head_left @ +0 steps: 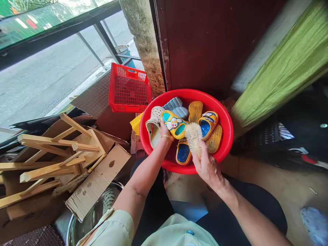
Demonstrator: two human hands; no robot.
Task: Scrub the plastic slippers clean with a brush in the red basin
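Head view shows the left hand (166, 131) closed on a yellow cartoon slipper (174, 124), and the right hand (208, 167) is grasping a bristle brush (193, 140) just beside that slipper. Both hands are over a red plastic basin (220, 112), which holds more slippers (208, 124). A red plastic crate (128, 89) stands near the basin, behind it on the left.
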